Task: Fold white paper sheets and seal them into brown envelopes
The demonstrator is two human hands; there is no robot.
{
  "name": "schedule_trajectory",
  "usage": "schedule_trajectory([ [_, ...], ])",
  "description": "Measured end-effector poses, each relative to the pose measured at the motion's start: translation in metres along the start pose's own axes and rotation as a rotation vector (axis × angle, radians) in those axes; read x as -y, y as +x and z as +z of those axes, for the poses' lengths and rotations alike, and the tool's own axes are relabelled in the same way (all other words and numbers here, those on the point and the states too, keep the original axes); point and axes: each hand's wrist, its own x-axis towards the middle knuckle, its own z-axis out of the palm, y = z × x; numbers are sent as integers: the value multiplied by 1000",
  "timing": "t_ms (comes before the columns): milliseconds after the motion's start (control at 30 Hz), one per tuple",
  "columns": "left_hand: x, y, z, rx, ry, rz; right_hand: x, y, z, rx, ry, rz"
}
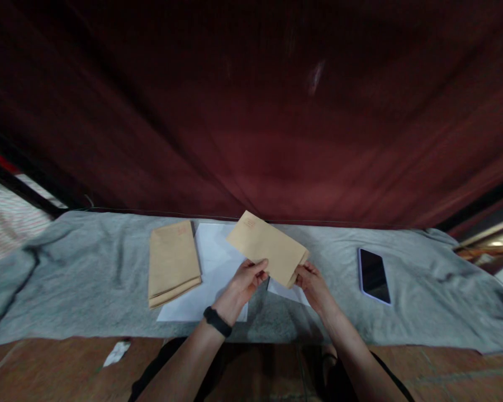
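Note:
A brown paper envelope (266, 243) with faint red print at its upper left corner is held up at a slant between my two hands. My left hand (248, 279), with a black band on the wrist, pinches its lower edge, thumb on top. At the right end, my right hand (312, 282) grips the envelope near its flap; some of those fingers are hidden behind it. White paper sheets (218, 268) lie under and left of my left hand. Below the envelope's right part, another white paper piece (288, 291) shows partly.
A stack of brown envelopes (174, 259) lies on the left, overlapping the white sheets. A phone (374, 276) with a pale purple edge rests at right on the grey cloth (427, 296). Dark red fabric (251, 123) rises behind. A crumpled white scrap (117, 353) is on the tiled floor.

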Motion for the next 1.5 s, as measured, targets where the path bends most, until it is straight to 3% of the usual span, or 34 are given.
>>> schedule_trajectory([
  [100,1,-3,3,52,53,20,1,5,-2,-31,-67,-32],
  [167,2,-4,1,79,161,7,3,8,-5,-50,-185,-143],
  [300,2,-11,-5,193,614,4,12,13,-15,-149,-385,-385],
  [367,-2,-18,-5,192,911,267,18,13,-22,-177,-400,-402],
  [467,-12,-30,3,176,1383,868,27,10,-28,-99,-378,-346],
  [500,-15,-34,5,192,1534,1002,30,8,-29,-50,-367,-308],
  [567,-19,-39,9,237,1768,1125,34,2,-28,51,-348,-216],
  [667,-20,-40,9,315,1913,1088,37,-5,-24,143,-334,-100],
  [867,-20,-38,3,408,1889,994,39,-9,-22,217,-322,-20],
  [1167,-14,-29,5,385,1870,921,35,-5,-28,185,-337,-56],
  [1500,-10,-29,6,365,1911,983,26,1,-33,159,-393,-50],
])
